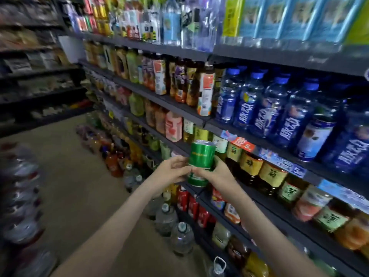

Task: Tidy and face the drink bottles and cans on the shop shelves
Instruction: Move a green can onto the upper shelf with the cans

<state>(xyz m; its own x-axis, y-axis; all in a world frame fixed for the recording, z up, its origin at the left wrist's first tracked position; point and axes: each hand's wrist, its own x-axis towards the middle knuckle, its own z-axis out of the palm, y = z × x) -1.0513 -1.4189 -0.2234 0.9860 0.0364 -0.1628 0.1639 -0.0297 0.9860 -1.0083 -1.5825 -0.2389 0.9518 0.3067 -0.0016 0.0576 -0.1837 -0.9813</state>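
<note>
Both the left hand and right hand grip the upright green can between them

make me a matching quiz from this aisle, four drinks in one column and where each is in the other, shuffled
Things:
1 green can
2 blue-capped bottles
3 red cans
4 big clear jugs

Places:
a standing on the floor
b between left hand and right hand
c shelved lower than the hands
d shelved higher than the hands

Pairs: 1-b, 2-d, 3-c, 4-a
</note>
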